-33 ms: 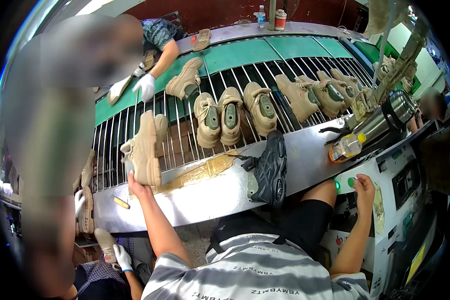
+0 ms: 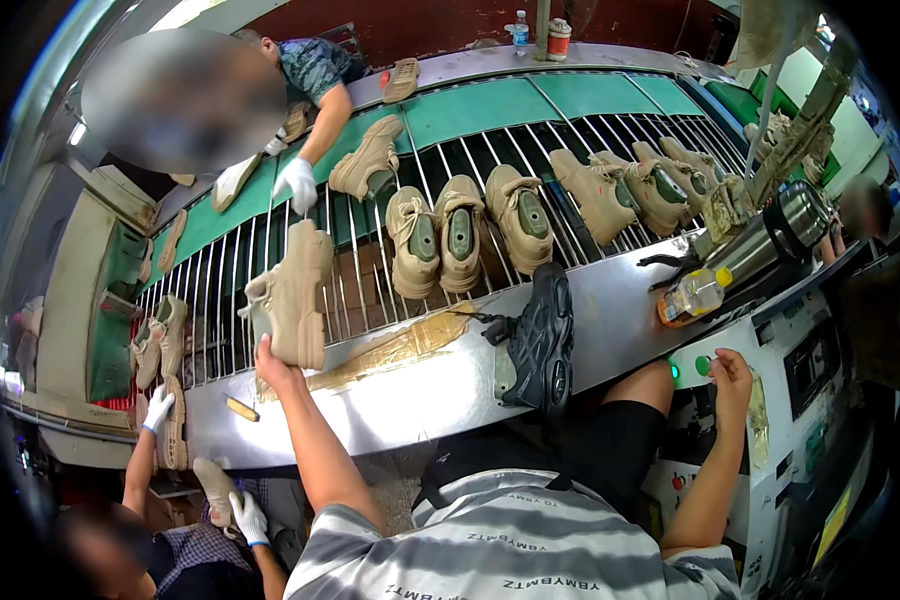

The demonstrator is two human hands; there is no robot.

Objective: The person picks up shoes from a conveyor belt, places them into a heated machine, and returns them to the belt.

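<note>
Left hand point(image 2: 278, 370) gripped a beige shoe point(image 2: 300, 290) by its near end, over the metal ledge point(image 2: 440, 385); steady support seemed best. Right hand point(image 2: 730, 378) curled beside a green button point(image 2: 703, 365), grasp unclear. Beyond, more shoes point(image 2: 458, 268) stood.

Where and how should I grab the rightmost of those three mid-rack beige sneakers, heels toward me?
I'd cup the beige sneaker around its heel from the near side: the heel faces you beside the metal ledge, while the green insert inside seems to leave little finger room. Your right hand probably suits, as the left hand holds another beige shoe.
</note>
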